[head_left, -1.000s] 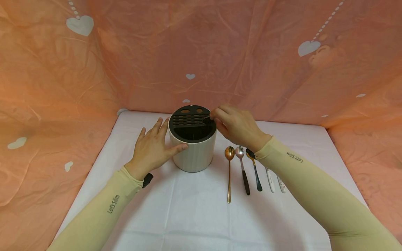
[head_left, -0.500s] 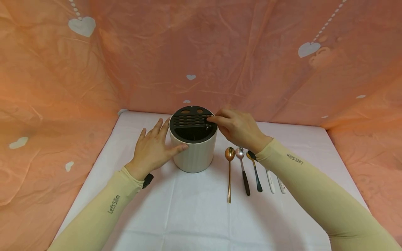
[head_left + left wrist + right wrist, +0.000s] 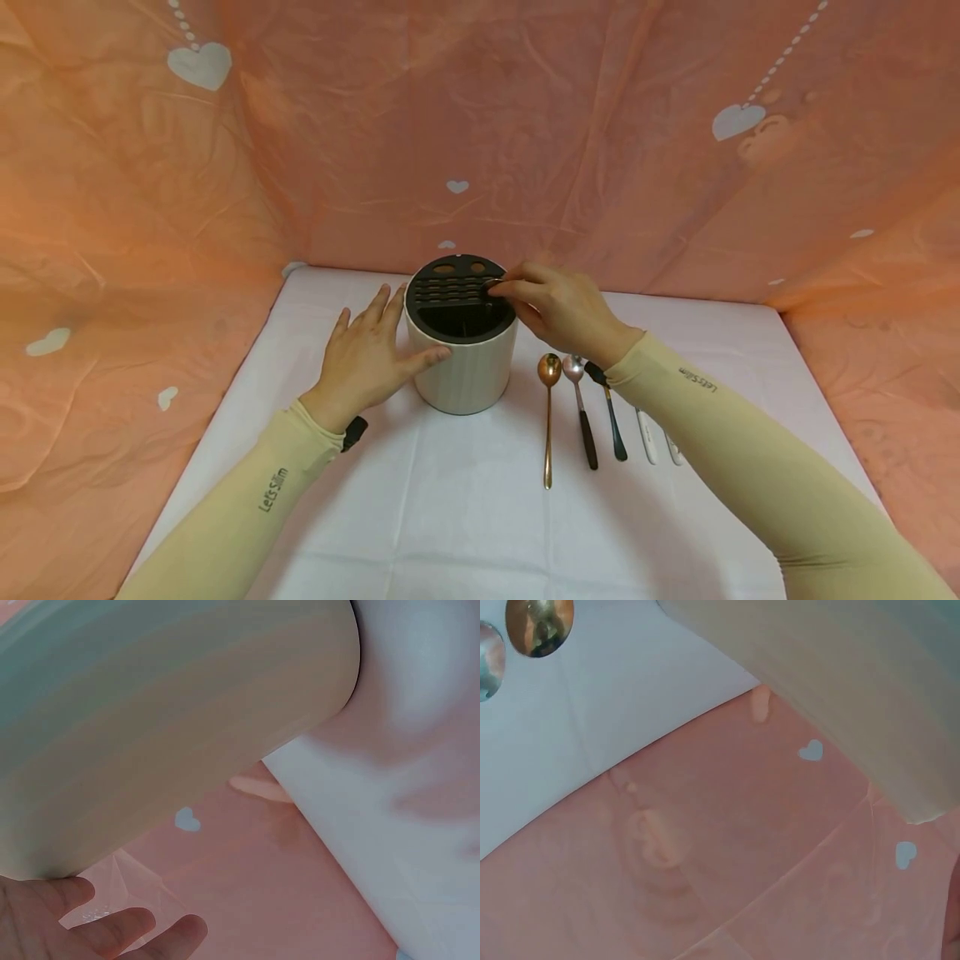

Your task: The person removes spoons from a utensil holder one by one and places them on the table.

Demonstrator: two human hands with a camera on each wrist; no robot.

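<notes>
A white ribbed utensil holder (image 3: 461, 379) with a black slotted lid (image 3: 438, 321) stands upright on the table. My left hand (image 3: 363, 358) rests against its left side, fingers spread and thumb across the front; in the left wrist view the fingertips (image 3: 180, 937) lie near the pale wall. At the lid's right edge, my right hand (image 3: 558, 304) pinches a small dark, shiny-edged utensil, mostly hidden by the fingers. To the right lie a gold spoon (image 3: 549, 371), a pinkish spoon with a dark handle (image 3: 587, 437) and a gold spoon with a dark blue handle (image 3: 617, 442).
Two white utensil handles, one of them nearer (image 3: 646, 437), show partly beneath the right forearm. A white cloth (image 3: 465, 517) covers the table. Orange-pink sheeting (image 3: 525, 125) with white hearts surrounds it at the back and sides.
The right hand's fingertips have shifted slightly left over the lid, and the dark utensil end shows less between them. The left hand and the holder keep their places.
</notes>
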